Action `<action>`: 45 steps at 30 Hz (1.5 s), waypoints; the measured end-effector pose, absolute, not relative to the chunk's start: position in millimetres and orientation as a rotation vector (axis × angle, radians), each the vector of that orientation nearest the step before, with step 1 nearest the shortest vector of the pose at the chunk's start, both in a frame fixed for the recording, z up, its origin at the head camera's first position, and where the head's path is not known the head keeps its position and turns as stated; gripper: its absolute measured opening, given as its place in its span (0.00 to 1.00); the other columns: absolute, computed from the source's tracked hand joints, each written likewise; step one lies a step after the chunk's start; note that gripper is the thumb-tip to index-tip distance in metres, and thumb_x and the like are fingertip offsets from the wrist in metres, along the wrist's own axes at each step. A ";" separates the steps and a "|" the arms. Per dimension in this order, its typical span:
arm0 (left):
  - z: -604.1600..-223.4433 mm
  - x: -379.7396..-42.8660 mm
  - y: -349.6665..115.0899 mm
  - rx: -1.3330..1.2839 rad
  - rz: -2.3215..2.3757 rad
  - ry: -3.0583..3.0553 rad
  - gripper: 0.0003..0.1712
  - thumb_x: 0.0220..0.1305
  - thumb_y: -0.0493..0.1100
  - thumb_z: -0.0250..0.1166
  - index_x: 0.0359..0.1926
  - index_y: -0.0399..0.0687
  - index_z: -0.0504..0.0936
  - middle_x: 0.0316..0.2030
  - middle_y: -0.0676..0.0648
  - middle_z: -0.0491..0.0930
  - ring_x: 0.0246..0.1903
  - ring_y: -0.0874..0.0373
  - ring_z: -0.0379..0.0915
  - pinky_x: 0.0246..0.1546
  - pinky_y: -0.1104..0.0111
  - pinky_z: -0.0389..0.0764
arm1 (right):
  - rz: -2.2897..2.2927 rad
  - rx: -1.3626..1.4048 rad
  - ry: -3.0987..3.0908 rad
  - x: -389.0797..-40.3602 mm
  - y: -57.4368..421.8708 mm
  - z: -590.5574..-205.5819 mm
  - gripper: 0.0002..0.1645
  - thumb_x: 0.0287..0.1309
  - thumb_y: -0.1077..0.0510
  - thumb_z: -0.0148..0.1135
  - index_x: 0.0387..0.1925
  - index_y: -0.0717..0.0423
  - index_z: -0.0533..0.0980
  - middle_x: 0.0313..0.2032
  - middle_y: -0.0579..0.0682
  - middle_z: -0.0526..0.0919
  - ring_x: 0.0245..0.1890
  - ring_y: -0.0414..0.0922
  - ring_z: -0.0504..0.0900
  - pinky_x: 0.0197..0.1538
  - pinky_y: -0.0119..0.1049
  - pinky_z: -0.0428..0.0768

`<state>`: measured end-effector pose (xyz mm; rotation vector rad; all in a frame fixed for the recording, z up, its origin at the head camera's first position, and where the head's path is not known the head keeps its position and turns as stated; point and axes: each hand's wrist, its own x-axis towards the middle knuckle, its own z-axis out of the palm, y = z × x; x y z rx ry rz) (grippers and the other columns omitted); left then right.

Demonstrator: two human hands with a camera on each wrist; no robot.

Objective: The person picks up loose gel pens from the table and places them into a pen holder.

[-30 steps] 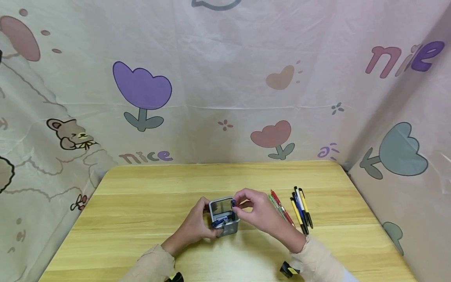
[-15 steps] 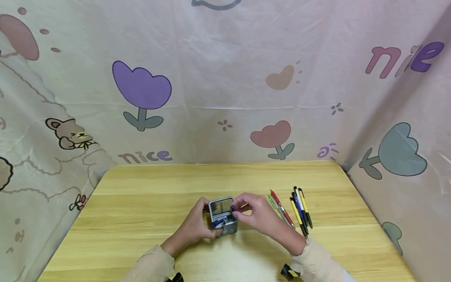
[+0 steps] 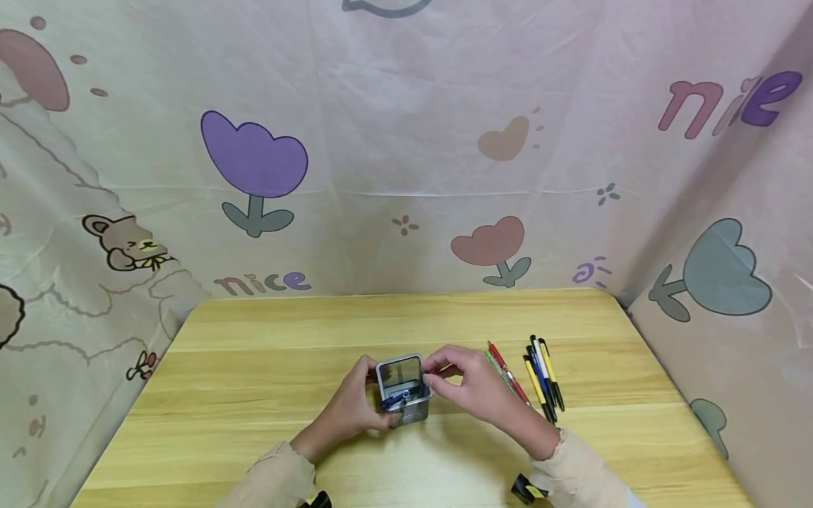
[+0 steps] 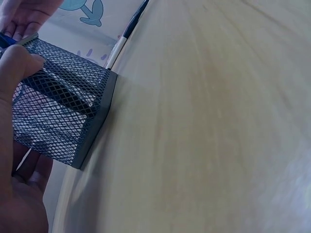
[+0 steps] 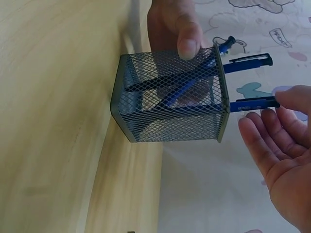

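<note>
A dark metal-mesh pen holder (image 3: 414, 413), square with a grey rim, stands on the wooden table. My left hand (image 3: 351, 403) grips its left side, thumb toward the front. At the holder's right rim, my right hand (image 3: 473, 384) pinches the top end of a blue pen (image 5: 252, 105) between thumb and fingers. Through the mesh in the right wrist view, that pen's lower part runs down inside the holder. Two more blue pens lean in it, one with its clip end (image 5: 250, 63) out past the rim, the other slanting across (image 5: 226, 45).
Right of my right hand lie a red pen (image 3: 508, 374) and a green pen (image 3: 497, 368). Farther right is a bunch of several pens, among them a yellow-and-black pen (image 3: 536, 381) and a white pen (image 3: 543, 363). A printed cloth (image 3: 381, 141) hangs behind the table.
The pinched blue pen has gone a little lower into the holder and shifted slightly right, with my right hand following. My left hand and the holder have stayed in place.
</note>
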<state>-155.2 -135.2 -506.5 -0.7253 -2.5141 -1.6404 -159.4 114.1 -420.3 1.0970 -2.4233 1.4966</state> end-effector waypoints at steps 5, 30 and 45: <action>-506.8 -155.3 -136.0 -0.705 -1.639 -2.526 0.42 0.32 0.42 0.80 0.47 0.46 0.64 0.45 0.46 0.75 0.44 0.55 0.73 0.50 0.59 0.78 | 1.484 1.093 -2.397 -153.9 115.4 -407.2 0.09 0.54 0.65 0.65 0.38 0.55 0.79 0.36 0.49 0.83 0.34 0.40 0.81 0.39 0.37 0.83; -504.8 -155.3 -136.9 -0.688 -1.626 -2.555 0.44 0.32 0.46 0.80 0.49 0.47 0.63 0.46 0.47 0.74 0.44 0.58 0.73 0.47 0.62 0.79 | 1.156 0.655 -2.681 -184.3 173.6 -419.0 0.08 0.52 0.61 0.68 0.36 0.55 0.79 0.30 0.44 0.82 0.29 0.36 0.79 0.33 0.29 0.81; -504.3 -152.4 -135.2 -0.658 -1.659 -2.567 0.44 0.30 0.43 0.80 0.49 0.47 0.63 0.46 0.47 0.74 0.44 0.59 0.73 0.48 0.64 0.79 | 0.955 0.319 -2.886 -203.5 199.1 -447.3 0.14 0.51 0.61 0.67 0.41 0.63 0.79 0.33 0.53 0.83 0.32 0.44 0.81 0.32 0.36 0.83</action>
